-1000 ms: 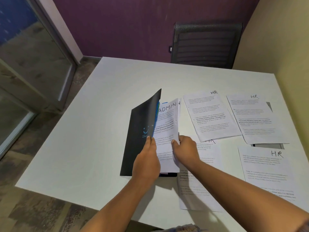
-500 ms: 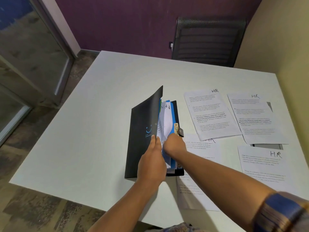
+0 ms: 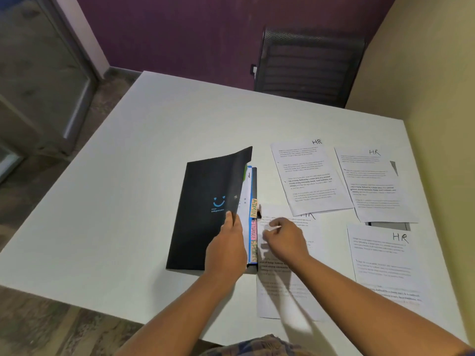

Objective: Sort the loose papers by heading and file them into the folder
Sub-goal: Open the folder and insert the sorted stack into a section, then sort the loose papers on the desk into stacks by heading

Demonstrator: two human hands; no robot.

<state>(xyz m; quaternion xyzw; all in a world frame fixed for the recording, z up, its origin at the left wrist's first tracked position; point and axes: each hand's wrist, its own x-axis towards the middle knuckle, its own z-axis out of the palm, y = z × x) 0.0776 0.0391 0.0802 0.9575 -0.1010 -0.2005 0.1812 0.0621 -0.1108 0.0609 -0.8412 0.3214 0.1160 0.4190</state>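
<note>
The folder [image 3: 203, 214] is pinched ajar by the left hand [image 3: 226, 250], exposing its tabs [image 3: 253, 209]; what the right hand [image 3: 285, 240] at three o'clock holds cannot be told.

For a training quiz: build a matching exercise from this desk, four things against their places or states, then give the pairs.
Things: 1 folder; 2 ADMIN tab; 3 chair; 4 right hand.
Places: a behind the table's far edge; b over a sheet beside the folder; c cover gripped by the left hand; d sticking out at the folder's right edge.
Pairs: 1-c; 2-d; 3-a; 4-b.
</note>
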